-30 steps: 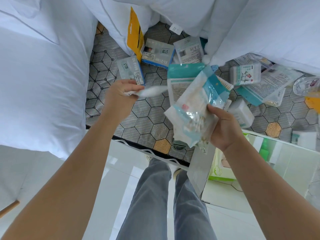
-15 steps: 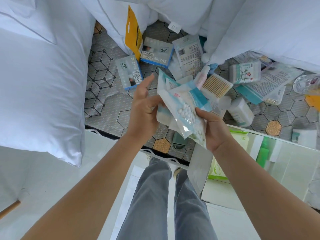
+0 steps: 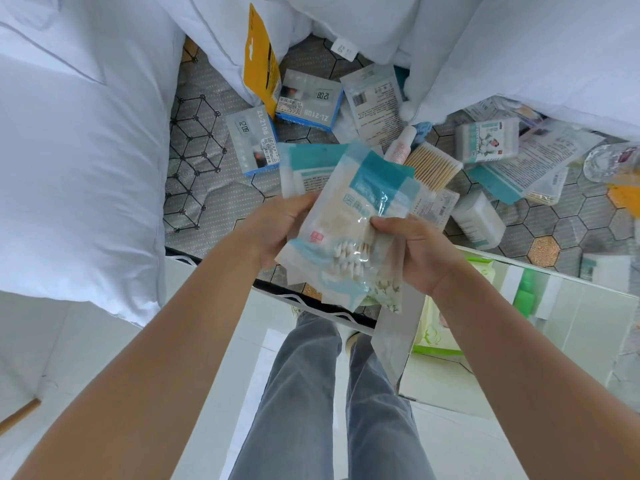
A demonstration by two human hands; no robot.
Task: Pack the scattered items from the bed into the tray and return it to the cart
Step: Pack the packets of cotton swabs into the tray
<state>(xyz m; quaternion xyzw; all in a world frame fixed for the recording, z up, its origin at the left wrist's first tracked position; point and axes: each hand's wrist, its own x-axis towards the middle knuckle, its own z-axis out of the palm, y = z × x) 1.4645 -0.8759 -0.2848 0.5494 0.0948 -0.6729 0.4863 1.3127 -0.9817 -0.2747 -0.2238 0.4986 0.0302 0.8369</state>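
1. A stack of clear and teal swab packets is held up in both hands, above the near edge of the bed and just left of the tray.
2. The left hand grips the stack's left edge with curled fingers.
3. The right hand grips the right side, thumb pressed on the front; its other fingers are hidden behind the packets.
4. The tray sits at the bed's near right edge and holds a green-and-white pack.
5. On the grey hexagon-patterned bed, beyond the hands, lie two blue-edged boxes marked ZL-210B, a yellow card pack leaning on a pillow, a barcoded packet, an open box of wooden-stemmed swabs, a white tube and a white box.
6. White pillows flank the bed's left and far sides.
7. Grey trousers show below, over a pale floor.
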